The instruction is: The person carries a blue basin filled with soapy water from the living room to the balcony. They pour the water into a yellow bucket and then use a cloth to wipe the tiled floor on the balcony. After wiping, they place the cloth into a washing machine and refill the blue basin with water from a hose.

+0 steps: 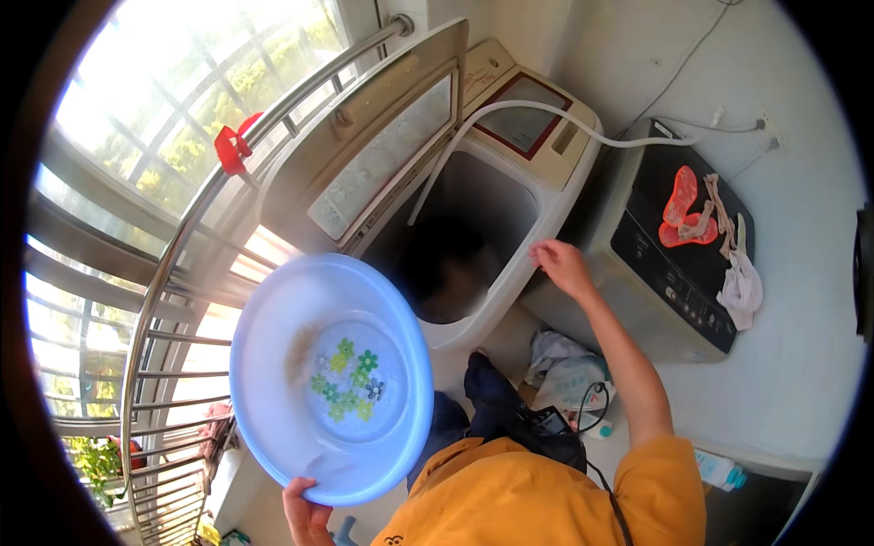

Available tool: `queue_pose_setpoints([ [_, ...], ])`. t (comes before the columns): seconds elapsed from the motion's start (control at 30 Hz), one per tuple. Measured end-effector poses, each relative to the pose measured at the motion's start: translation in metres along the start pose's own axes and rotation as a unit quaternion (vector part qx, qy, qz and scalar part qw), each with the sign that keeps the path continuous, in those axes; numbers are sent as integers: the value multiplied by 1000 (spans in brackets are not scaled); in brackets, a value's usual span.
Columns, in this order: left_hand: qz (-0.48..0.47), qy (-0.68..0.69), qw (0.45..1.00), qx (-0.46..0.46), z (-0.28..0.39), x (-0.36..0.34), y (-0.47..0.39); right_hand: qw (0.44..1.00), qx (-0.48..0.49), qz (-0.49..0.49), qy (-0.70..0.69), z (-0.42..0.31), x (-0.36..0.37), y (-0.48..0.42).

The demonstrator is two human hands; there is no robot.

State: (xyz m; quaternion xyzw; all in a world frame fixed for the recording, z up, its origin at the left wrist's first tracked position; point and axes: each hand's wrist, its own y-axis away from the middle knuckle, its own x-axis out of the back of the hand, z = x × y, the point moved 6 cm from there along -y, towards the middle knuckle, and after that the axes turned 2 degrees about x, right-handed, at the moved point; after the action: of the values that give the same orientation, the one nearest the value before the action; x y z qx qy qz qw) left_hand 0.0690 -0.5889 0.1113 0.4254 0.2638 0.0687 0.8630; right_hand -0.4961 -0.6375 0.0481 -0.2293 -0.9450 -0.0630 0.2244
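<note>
My left hand (307, 512) grips the near rim of a blue plastic basin (273, 396), with green and yellow flowers printed on its bottom. The basin is tilted and its inside looks bare. My right hand (561, 267), fingers loosely curled and nothing visible in them, hovers by the right edge of a twin-tub washing machine (471, 334). The machine's large hinged lid (382, 95) stands raised. A pale hose (526, 104) arches over the machine and hangs into the wash tub (471, 184). Deep in the tub the contents are dark and blurred.
A second, black-topped washer (655, 273) bears orange insoles (681, 196) and cloth pieces (741, 283). Plastic bags (570, 372) lie on the floor beside it. To the left a metal railing (179, 239) with a red ribbon (232, 150) curves along the window. A bottle (717, 469) lies at lower right.
</note>
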Motion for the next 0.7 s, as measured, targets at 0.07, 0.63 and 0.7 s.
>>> queue_pose_setpoints([
  [0.07,0,5,1000,11,-4,-15,5,1000,14,-4,-26,-24,-3,-24],
  [0.63,92,9,994,56,-60,-72,-3,962,48,254,88,-5,249,-133],
  [0.7,125,7,990,71,-79,-78,-9,946,46,297,120,9,317,-157],
])
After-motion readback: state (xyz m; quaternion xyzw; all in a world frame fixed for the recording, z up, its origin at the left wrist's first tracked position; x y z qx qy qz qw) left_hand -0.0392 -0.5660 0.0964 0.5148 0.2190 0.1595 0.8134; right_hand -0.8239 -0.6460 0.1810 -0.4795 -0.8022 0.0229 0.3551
